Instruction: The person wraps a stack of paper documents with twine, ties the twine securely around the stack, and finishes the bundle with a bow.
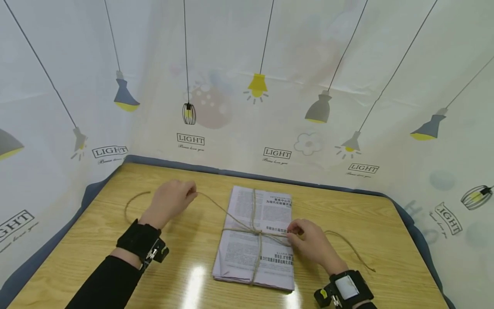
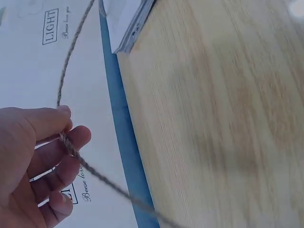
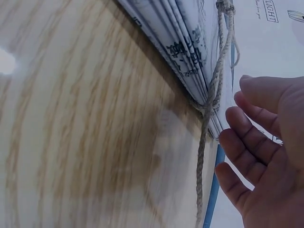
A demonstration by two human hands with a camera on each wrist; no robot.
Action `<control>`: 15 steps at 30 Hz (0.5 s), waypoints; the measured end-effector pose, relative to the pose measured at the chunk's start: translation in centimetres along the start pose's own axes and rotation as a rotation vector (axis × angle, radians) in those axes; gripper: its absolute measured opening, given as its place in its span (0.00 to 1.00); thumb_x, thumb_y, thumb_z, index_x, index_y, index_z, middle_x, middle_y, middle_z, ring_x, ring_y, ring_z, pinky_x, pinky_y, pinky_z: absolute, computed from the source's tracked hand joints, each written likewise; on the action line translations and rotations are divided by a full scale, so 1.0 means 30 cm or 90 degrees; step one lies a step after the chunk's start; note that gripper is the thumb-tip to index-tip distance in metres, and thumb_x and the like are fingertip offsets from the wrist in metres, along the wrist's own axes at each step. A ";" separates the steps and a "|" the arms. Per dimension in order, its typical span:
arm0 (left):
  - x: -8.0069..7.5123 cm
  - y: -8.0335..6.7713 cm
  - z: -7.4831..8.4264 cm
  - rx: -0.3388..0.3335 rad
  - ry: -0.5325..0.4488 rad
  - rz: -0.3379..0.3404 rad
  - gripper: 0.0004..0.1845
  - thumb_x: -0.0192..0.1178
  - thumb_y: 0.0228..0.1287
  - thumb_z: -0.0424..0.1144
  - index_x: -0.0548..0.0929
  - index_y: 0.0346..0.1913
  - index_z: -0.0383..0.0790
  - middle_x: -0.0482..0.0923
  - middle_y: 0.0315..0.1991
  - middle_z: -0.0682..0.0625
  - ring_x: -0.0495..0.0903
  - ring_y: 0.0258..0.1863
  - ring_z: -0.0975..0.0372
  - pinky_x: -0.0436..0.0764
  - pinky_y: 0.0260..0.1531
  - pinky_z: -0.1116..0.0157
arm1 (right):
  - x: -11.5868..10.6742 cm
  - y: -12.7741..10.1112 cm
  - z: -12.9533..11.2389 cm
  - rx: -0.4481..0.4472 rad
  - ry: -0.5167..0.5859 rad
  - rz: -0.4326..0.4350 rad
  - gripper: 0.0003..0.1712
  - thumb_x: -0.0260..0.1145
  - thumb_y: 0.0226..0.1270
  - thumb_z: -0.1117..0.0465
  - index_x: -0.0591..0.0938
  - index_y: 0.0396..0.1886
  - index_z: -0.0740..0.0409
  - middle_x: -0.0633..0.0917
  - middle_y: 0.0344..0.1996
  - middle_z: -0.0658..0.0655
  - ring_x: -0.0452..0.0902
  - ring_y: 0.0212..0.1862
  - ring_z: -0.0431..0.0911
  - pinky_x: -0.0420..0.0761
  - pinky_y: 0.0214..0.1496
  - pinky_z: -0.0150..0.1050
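Note:
A stack of folded newspapers [image 1: 241, 257] lies on the table, bound crosswise with brown twine [image 1: 254, 206] and knotted near the middle of its top. My left hand [image 1: 171, 201], left of the stack, pinches one length of the twine between thumb and fingers. From there this length slants to the knot, and its loose end trails beyond the hand, clearest in the left wrist view. At the stack's right edge is my right hand [image 1: 308, 242]. Its fingers are relaxed and slightly bent, and in the right wrist view they stand apart from the twine [image 3: 199, 175] that hangs down past the papers.
The wooden table [image 1: 332, 206] has a dark blue edge strip [image 1: 270, 177] along its back and sides. Behind hangs a pale curtain [image 1: 231, 43] printed with lamps. A loose twine end [image 1: 355, 249] curves over the wood on the right. Both wrists wear black camera straps.

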State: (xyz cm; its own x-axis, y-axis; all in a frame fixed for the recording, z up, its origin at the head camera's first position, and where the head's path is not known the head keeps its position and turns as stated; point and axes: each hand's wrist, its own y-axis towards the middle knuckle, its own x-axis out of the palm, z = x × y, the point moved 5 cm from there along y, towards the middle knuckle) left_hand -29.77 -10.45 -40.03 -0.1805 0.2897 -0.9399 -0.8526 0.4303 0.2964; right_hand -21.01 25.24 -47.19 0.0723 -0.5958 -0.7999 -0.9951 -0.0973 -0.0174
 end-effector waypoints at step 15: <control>-0.018 0.116 0.191 -0.027 -0.425 -0.095 0.08 0.56 0.72 0.43 0.83 0.45 0.46 0.84 0.37 0.50 0.82 0.33 0.59 0.81 0.33 0.64 | -0.030 0.027 -0.021 -0.006 0.006 0.026 0.09 0.63 0.69 0.57 0.83 0.45 0.53 0.80 0.35 0.48 0.73 0.39 0.41 0.73 0.39 0.34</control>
State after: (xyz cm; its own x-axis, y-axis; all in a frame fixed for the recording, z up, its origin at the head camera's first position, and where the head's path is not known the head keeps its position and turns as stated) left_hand -29.84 -4.20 -37.53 0.2693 0.7009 -0.6605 -0.8660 0.4763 0.1523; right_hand -21.84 25.20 -46.12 0.0327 -0.6070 -0.7941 -0.9965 -0.0809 0.0208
